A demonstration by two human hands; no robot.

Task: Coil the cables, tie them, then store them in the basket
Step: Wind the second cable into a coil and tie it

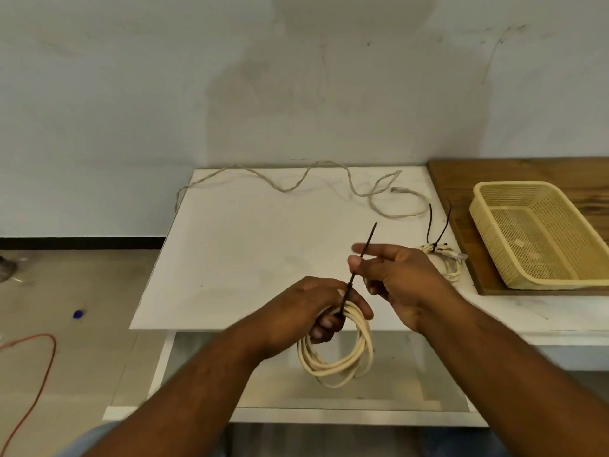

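A cream cable coil (339, 361) hangs from my left hand (306, 311), which grips its top over the near edge of the white table (230, 258). A dark zip tie (362, 255) wraps the coil at that grip, and its long tail rises up and to the right. My right hand (392, 275) pinches the tail between thumb and fingers. A second coil (445, 258), bound with dark ties, lies on the table behind my right hand. A loose cream cable (296, 183) snakes along the table's far edge. The yellow mesh basket (487, 239) sits empty at the right.
The basket rests on a brown wooden board (461, 179) beside the white table. A red cord (46, 361) and a small blue object (78, 314) lie on the floor at the left. A wall stands close behind the table.
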